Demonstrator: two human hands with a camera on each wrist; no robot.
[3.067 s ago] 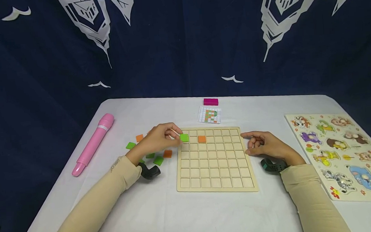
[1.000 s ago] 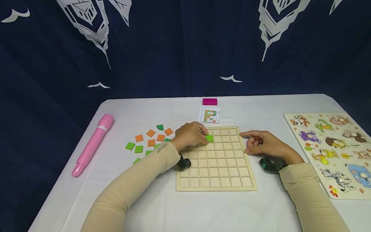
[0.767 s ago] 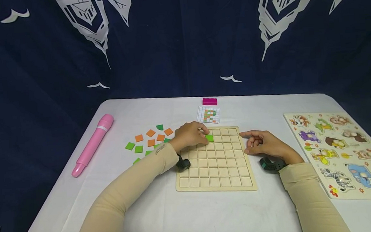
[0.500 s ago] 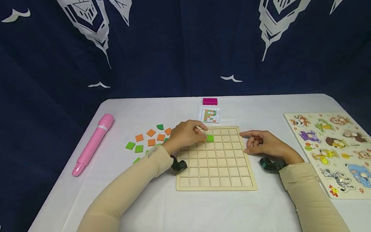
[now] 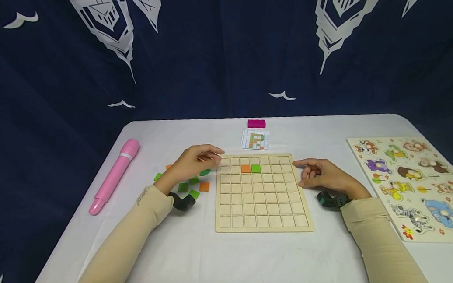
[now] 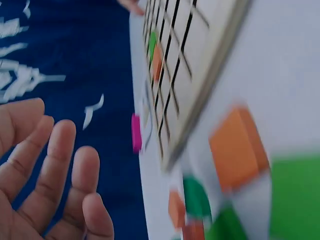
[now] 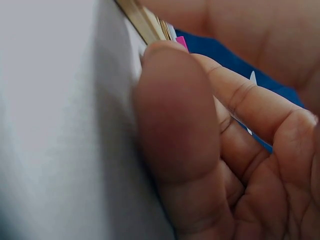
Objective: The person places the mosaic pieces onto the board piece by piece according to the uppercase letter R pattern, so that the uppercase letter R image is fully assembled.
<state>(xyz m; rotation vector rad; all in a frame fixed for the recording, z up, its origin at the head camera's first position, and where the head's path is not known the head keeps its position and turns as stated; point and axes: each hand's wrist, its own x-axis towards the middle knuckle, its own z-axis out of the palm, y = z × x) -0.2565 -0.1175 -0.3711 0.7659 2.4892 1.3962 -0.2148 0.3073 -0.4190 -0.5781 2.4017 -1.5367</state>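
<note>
A wooden grid board point(image 5: 262, 200) lies on the white table. In its second row an orange square tile point(image 5: 246, 169) and a green square tile point(image 5: 256, 169) sit side by side. My left hand point(image 5: 191, 165) is over the loose tiles at the board's upper left corner; in the left wrist view the fingers of this hand point(image 6: 55, 175) are relaxed and hold nothing. My right hand point(image 5: 325, 176) rests beside the board's right edge, index fingertip and thumb at the edge, the other fingers loosely curled. Part of the loose pile is hidden under my left hand.
Loose green tiles point(image 5: 183, 187) and orange tiles point(image 5: 204, 187) lie left of the board. Behind it are a pattern card point(image 5: 255, 139) and a magenta block point(image 5: 256, 123). A pink microphone-shaped object point(image 5: 112, 178) lies at the left, an animal puzzle board point(image 5: 415, 189) at the right.
The green tile has come to lie in the cell right of the orange one. My left hand has let it go and moved left, off the board. The right hand has stayed put.
</note>
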